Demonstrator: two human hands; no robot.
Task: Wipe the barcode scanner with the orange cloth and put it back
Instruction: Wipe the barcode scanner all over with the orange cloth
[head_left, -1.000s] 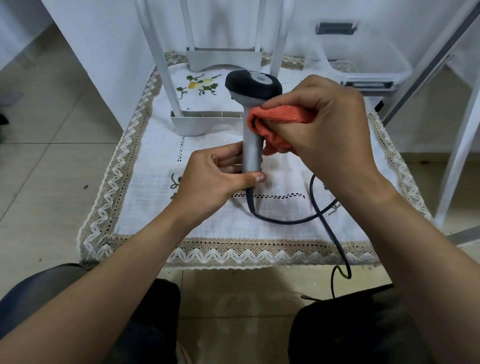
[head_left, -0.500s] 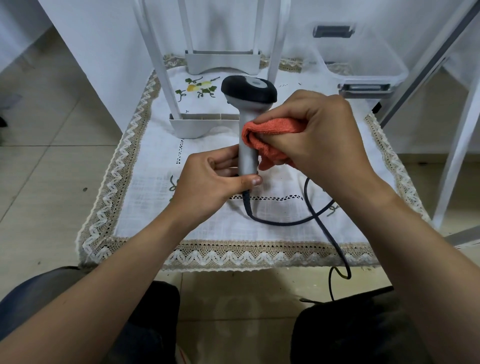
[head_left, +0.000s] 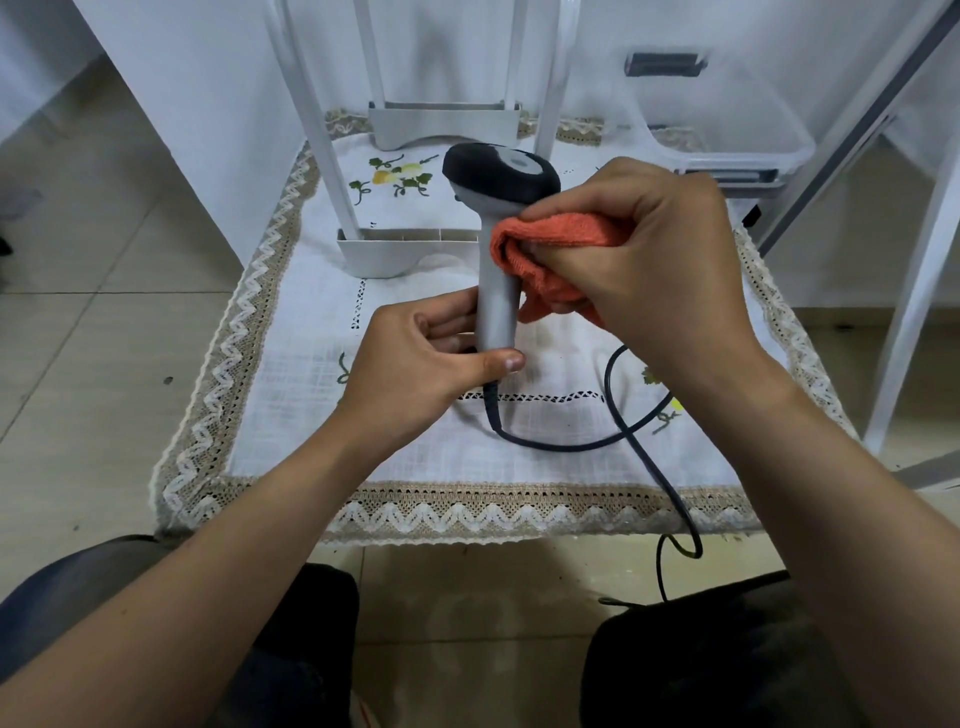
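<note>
Barcode scanner (head_left: 496, 296) is upright, head up, held over the middle of the cloth-covered counter (head_left: 467, 512). Can't tell if its base touches. Cable (head_left: 561, 444) loops across the counter and drops off the near edge.

Step in hand: wiping the handle. Looks mid-task, put-back not yet done.

Left grip (head_left: 415, 358) pinches the handle's lower end, thumb in front, fingers behind. Right grip (head_left: 649, 249) is clenched round the bunched orange cloth (head_left: 550, 234), pressing it against the handle's right side just under the head.

To do it well:
- hold the base steady
- wrap the cloth round the handle and stroke along its length
- rotate the scanner to reach the far side
- then do the head and window

Mind the cable snagging.
</note>
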